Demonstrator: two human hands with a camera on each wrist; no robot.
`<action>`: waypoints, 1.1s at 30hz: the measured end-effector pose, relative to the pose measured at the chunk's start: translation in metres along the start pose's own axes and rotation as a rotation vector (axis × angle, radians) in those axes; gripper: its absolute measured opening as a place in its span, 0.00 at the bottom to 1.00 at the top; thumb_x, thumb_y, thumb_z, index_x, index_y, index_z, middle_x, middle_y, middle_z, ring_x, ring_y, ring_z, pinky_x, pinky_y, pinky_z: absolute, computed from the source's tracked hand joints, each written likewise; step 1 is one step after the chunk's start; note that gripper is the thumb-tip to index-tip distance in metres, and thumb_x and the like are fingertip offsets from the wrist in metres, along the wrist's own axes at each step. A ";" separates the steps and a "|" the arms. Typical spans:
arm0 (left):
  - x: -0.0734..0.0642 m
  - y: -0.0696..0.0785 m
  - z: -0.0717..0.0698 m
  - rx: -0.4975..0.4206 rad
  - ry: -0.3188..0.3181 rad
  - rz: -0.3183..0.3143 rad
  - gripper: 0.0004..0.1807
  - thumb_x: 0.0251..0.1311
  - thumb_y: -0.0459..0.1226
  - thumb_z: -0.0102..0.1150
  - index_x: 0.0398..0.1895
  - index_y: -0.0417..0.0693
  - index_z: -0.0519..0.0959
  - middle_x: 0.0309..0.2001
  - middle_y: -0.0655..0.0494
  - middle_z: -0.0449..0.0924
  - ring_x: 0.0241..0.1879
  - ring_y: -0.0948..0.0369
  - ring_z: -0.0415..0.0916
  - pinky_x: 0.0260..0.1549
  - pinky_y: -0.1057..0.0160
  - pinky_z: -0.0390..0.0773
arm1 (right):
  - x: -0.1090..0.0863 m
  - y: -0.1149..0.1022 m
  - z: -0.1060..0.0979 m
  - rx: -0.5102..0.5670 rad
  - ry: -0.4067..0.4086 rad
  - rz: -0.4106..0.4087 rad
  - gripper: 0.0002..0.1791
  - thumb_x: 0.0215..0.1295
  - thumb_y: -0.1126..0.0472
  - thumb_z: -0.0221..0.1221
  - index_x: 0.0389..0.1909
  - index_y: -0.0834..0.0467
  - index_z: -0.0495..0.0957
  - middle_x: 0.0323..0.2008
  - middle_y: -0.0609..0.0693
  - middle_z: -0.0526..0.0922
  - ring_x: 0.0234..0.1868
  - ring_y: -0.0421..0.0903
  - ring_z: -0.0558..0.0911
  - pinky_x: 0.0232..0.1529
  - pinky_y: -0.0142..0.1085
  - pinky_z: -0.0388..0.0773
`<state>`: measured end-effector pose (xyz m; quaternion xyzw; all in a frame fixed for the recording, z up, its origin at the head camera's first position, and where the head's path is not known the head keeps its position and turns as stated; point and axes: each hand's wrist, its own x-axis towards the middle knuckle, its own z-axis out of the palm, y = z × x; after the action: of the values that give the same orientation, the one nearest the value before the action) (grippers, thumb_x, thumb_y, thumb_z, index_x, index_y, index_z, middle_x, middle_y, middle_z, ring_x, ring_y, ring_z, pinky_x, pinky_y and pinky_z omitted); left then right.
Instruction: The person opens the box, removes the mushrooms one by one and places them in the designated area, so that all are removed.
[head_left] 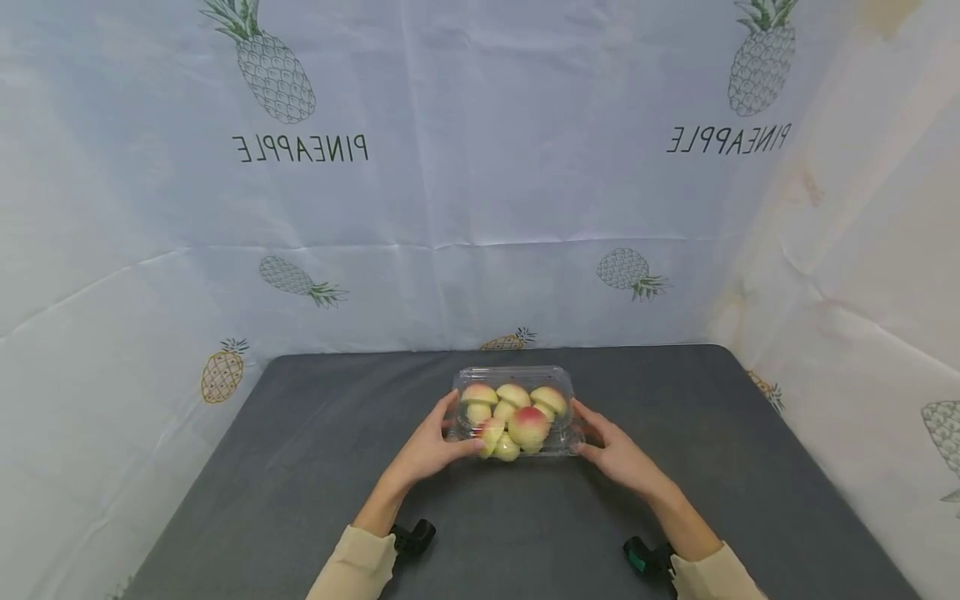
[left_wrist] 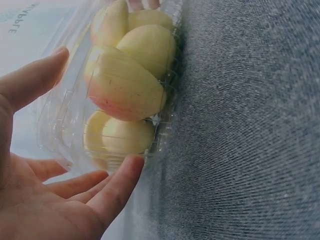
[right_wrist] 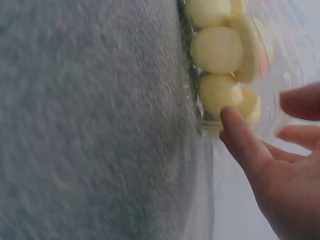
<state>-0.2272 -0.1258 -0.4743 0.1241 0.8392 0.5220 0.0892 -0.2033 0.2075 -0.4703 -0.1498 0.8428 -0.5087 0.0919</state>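
Left hand (head_left: 435, 442): holding the left end of a clear container (head_left: 513, 372), thumb at its near side. Container: centred, toward the far edge of the worktop (head_left: 517, 533); yellow-and-pink fruits (head_left: 528, 425) inside. Right hand (head_left: 618, 454): holding the container's right end.

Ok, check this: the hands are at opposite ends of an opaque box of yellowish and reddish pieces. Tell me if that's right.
One error: the box is clear, not opaque. The head view shows the yellowish and reddish pieces through it. The rest stands.
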 end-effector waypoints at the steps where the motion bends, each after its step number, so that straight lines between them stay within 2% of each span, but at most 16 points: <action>1: 0.000 0.001 0.000 0.001 0.000 -0.002 0.59 0.57 0.54 0.74 0.83 0.49 0.48 0.78 0.41 0.52 0.72 0.36 0.59 0.61 0.36 0.72 | 0.000 0.000 -0.001 -0.008 0.003 -0.005 0.41 0.75 0.66 0.57 0.81 0.63 0.46 0.77 0.67 0.54 0.72 0.68 0.63 0.63 0.58 0.74; 6: 0.000 0.003 -0.001 0.010 -0.006 -0.020 0.58 0.57 0.54 0.73 0.83 0.49 0.47 0.78 0.40 0.52 0.72 0.36 0.59 0.61 0.35 0.72 | -0.001 0.002 -0.003 -0.057 0.006 -0.037 0.41 0.74 0.65 0.59 0.80 0.65 0.49 0.76 0.68 0.57 0.70 0.69 0.66 0.59 0.56 0.78; 11: -0.001 0.003 -0.003 0.011 -0.024 -0.036 0.57 0.59 0.55 0.72 0.83 0.49 0.47 0.78 0.39 0.52 0.72 0.35 0.59 0.61 0.34 0.71 | -0.003 0.001 -0.003 -0.125 0.058 -0.072 0.41 0.72 0.63 0.62 0.79 0.65 0.54 0.72 0.68 0.62 0.68 0.68 0.70 0.54 0.52 0.81; 16: -0.001 0.005 -0.006 0.010 -0.038 -0.040 0.56 0.61 0.55 0.70 0.83 0.49 0.47 0.78 0.38 0.52 0.72 0.34 0.59 0.61 0.32 0.70 | -0.002 -0.001 0.000 -0.160 0.129 -0.136 0.42 0.69 0.64 0.65 0.78 0.64 0.56 0.73 0.67 0.60 0.68 0.68 0.68 0.56 0.52 0.81; 20: -0.002 0.007 -0.007 0.013 -0.042 -0.047 0.55 0.62 0.54 0.69 0.83 0.48 0.47 0.77 0.37 0.53 0.71 0.34 0.59 0.60 0.32 0.71 | 0.000 -0.002 0.003 -0.253 0.179 -0.201 0.41 0.68 0.63 0.66 0.77 0.63 0.59 0.76 0.65 0.57 0.71 0.66 0.66 0.57 0.55 0.79; 23: -0.002 0.008 -0.007 0.013 -0.044 -0.052 0.54 0.63 0.55 0.68 0.83 0.48 0.47 0.77 0.37 0.53 0.71 0.35 0.60 0.58 0.33 0.73 | 0.000 -0.004 0.004 -0.302 0.212 -0.247 0.39 0.67 0.65 0.67 0.76 0.63 0.62 0.75 0.64 0.60 0.70 0.65 0.68 0.58 0.56 0.78; 33: -0.004 0.011 -0.010 -0.014 -0.057 -0.060 0.53 0.65 0.56 0.65 0.83 0.49 0.45 0.77 0.38 0.54 0.73 0.36 0.58 0.61 0.33 0.70 | -0.004 -0.010 0.002 -0.318 0.273 -0.313 0.35 0.65 0.65 0.69 0.71 0.65 0.69 0.69 0.62 0.71 0.66 0.63 0.74 0.59 0.56 0.77</action>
<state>-0.2244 -0.1306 -0.4600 0.1130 0.8360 0.5211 0.1297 -0.1972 0.2024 -0.4624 -0.2209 0.8833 -0.3933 -0.1273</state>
